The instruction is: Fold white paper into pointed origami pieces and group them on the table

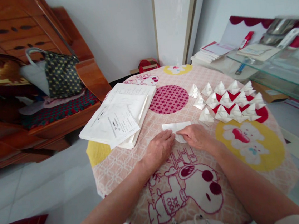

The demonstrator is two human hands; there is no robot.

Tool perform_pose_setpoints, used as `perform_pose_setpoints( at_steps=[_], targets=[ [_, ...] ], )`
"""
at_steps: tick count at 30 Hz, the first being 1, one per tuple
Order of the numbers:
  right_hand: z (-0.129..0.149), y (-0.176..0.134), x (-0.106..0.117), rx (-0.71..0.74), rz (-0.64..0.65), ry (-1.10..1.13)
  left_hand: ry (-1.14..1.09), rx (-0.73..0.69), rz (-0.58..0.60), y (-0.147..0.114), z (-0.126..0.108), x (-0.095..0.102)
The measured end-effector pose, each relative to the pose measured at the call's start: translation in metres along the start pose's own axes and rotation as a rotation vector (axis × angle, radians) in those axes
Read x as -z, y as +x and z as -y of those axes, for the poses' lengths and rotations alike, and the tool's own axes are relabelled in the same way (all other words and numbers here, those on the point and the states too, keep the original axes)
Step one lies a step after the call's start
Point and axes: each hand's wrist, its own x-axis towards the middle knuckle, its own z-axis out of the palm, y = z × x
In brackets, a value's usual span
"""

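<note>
A small folded sheet of white paper [177, 126] lies flat on the round table, with a crease running down its middle. My left hand [161, 146] rests on its left side, fingers lying flat and close together. From the right, my right hand [195, 136] presses the paper with an outstretched index finger; its other fingers are partly hidden. Both hands touch the sheet without lifting it. Several folded white paper pieces with pointed tops [226, 99] stand in rows to the right of my hands. Left of them sits a stack of printed paper sheets [127, 103].
A patterned cloth [119, 176] covers the table. At the right, a glass shelf [273, 60] carries a metal container and other items. A wooden bench [86, 76] with a dotted bag [62, 73] stands at the left. Behind the table is a wall corner.
</note>
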Motion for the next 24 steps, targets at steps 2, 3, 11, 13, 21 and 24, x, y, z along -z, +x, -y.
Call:
perform_pose_setpoints(
  at_steps=[2,3,11,13,21,24],
  targets=[
    [0.000,0.000,0.000,-0.003,0.006,-0.006,-0.017,0.021,-0.010,-0.001,0.002,0.001],
    [0.000,0.000,0.000,-0.004,0.008,-0.008,-0.028,0.026,-0.010,-0.001,0.003,0.002],
    [0.000,0.000,-0.007,0.058,-0.018,-0.041,-0.116,0.037,0.011,0.000,0.010,0.008],
    [0.001,-0.001,-0.007,0.085,-0.019,-0.060,-0.145,0.034,0.004,0.001,0.015,0.008],
    [0.006,-0.004,-0.004,0.226,-0.073,-0.062,-0.241,-0.022,0.028,0.006,0.027,0.014],
    [0.008,-0.002,-0.007,0.270,-0.087,-0.019,-0.242,-0.015,0.046,0.007,0.026,0.016]
  ],
)
